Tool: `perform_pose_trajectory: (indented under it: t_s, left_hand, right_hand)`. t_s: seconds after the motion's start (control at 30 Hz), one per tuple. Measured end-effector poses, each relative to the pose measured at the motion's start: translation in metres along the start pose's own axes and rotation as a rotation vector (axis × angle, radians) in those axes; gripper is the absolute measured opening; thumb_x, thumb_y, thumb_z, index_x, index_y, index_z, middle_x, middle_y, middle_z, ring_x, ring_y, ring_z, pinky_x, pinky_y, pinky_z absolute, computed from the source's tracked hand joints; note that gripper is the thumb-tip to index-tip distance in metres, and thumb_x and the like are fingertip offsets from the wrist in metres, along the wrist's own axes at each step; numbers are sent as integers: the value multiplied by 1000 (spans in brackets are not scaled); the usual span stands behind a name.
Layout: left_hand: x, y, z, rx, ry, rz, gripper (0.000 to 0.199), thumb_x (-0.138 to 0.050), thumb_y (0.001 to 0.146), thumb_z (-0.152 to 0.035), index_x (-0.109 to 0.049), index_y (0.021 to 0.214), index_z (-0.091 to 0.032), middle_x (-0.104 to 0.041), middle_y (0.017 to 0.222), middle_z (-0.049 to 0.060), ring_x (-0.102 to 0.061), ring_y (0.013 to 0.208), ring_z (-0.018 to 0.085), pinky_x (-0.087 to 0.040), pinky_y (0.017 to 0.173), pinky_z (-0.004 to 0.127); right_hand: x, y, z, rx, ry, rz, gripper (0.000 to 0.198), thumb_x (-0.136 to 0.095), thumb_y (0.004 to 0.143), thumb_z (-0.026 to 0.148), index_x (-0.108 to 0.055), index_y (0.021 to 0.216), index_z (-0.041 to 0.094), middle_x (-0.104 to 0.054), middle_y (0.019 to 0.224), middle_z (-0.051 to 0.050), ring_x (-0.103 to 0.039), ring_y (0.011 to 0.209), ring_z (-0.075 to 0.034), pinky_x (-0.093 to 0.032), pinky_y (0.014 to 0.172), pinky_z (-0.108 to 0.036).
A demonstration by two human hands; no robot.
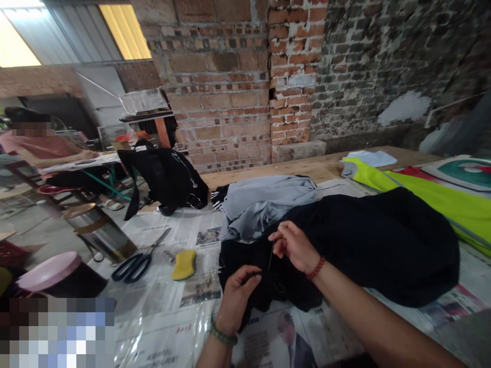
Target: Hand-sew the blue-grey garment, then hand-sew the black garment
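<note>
My left hand [240,294], with a green bracelet at the wrist, pinches the edge of a black cloth [295,294] between thumb and fingers. Above the cloth, my right hand [293,245] is closed in a pinch on a thin pale thread [270,258] that runs down toward the fabric. Whether a needle is in those fingertips is too small to tell. Red beads circle the right wrist. A large dark navy garment [383,245] lies beside the right forearm, and a light grey garment [264,202] is heaped just behind the black cloth.
Scissors [140,260], a yellow sponge [184,265], a metal flask [100,232] and a pink-lidded container [57,273] stand or lie left on newspaper [161,327] under clear plastic. Behind are a black bag [164,176] and neon-yellow clothing [422,197]. Another person [38,143] sits far left.
</note>
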State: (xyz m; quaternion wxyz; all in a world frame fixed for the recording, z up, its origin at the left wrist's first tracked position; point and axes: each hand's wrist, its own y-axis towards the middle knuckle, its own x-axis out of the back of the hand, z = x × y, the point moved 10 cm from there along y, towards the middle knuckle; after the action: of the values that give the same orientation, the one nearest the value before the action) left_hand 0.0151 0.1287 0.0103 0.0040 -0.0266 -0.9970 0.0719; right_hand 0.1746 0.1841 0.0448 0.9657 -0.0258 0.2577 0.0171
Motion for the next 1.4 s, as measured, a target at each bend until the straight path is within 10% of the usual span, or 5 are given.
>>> perform_pose_trajectory:
  t_s: [0.3,0.67,0.83,1.03,1.4]
  left_hand:
    - [4,-1,7,73,-71,-33,13,-68,58,-26,-65,67,-17,-57,55,-4,-48,51,9,-37,49,18]
    - [7,0,15,107,-71,8,15,-69,57,-22,-65,71,-18,-55,54,-5,-46,50,9,-34,49,18]
    - [5,0,10,83,-64,29,14,-68,59,-25,-64,70,-17,-55,56,-4,-47,53,10,-35,51,19]
    - [4,0,6,62,-58,30,11,-67,59,-25,-64,67,-17,-54,56,-4,-46,54,10,-35,51,19]
    - [3,0,2,37,-36,27,9,-67,59,-24,-64,64,-17,-53,56,-4,-44,54,10,-34,53,19]
  right_hand:
    - [1,32,33,-80,150,45,13,-41,81,5,-48,80,15,-59,57,2,-62,52,-11,-53,52,-25]
    - [12,45,52,12,131,45,8,-47,80,12,-45,76,18,-59,58,3,-62,52,-13,-53,55,-30]
    - [-11,22,27,49,-406,204,5,-48,75,13,-50,76,18,-54,56,6,-57,47,-10,-47,52,-24]
    - [-51,-27,10,507,-1207,531,19,-44,80,11,-60,81,20,-57,78,-2,-55,70,-12,-40,67,-24]
    - [-55,-41,-3,546,-1459,625,19,-42,85,15,-59,89,22,-58,85,-2,-54,79,-13,-35,72,-27]
